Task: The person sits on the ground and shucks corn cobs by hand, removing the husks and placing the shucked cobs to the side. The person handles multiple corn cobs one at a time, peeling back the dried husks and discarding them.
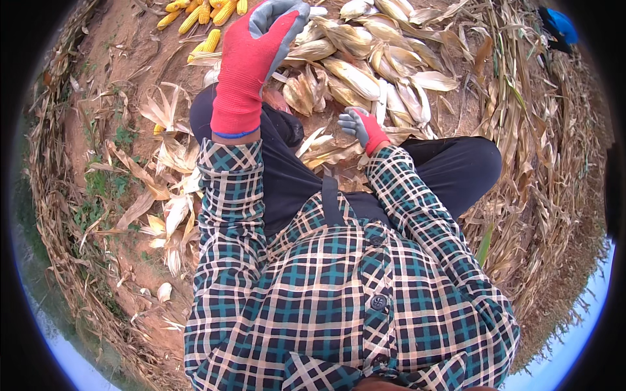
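My left hand (261, 54), in a red glove with grey coated palm and fingers, is raised close to the camera at the upper edge. Its fingers curl round towards the thumb, and whether anything sits between them cannot be made out. Beyond it lies a heap of corn ears in dry husks (352, 78). Lower and to the right, my right hand (361, 126), in a matching glove, holds nothing; its fingers are extended near the heap's close edge. Husked yellow corn cobs (208, 44) lie on the soil left of my left hand, with more at the top edge.
My bent legs (455, 166) in dark trousers frame the ground before me. Loose torn husks (176, 210) are scattered over reddish soil (146, 273) at the left. Dry corn stalks (523, 161) lie thickly along the right. A blue object (562, 27) shows at the upper right.
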Tool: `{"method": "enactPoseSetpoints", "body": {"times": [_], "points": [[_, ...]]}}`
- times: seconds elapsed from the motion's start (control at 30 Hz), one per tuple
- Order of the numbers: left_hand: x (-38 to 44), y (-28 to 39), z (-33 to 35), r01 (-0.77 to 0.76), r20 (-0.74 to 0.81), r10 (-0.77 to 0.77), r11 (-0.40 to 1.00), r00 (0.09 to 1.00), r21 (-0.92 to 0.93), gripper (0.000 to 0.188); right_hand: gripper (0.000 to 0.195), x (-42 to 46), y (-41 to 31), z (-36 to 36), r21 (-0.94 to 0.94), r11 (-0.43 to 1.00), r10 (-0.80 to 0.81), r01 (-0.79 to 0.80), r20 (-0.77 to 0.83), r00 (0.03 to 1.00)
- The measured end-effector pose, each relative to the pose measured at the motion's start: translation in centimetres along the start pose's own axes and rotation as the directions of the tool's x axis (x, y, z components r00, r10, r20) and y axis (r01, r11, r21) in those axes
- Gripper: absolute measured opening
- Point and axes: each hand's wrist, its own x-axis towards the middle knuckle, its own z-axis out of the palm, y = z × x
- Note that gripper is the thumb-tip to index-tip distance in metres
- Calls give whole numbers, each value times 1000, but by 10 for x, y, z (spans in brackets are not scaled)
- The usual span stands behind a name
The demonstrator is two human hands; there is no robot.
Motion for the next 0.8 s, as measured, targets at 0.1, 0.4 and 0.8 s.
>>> {"method": "enactPoseSetpoints", "body": {"times": [0.1,0.4,0.8], "points": [[-17,-51,23,166,101,-169,985,980,40,33,24,2,37,2,-193,970,157,-147,35,987],[-19,-67,29,181,165,-238,936,957,303,32,29,43,104,-97,-409,903,32,-130,-239,970],[-34,-54,37,-180,269,-20,694,963,697,52,57,-15,-15,-108,-884,-340,-409,-321,-169,897]]}}
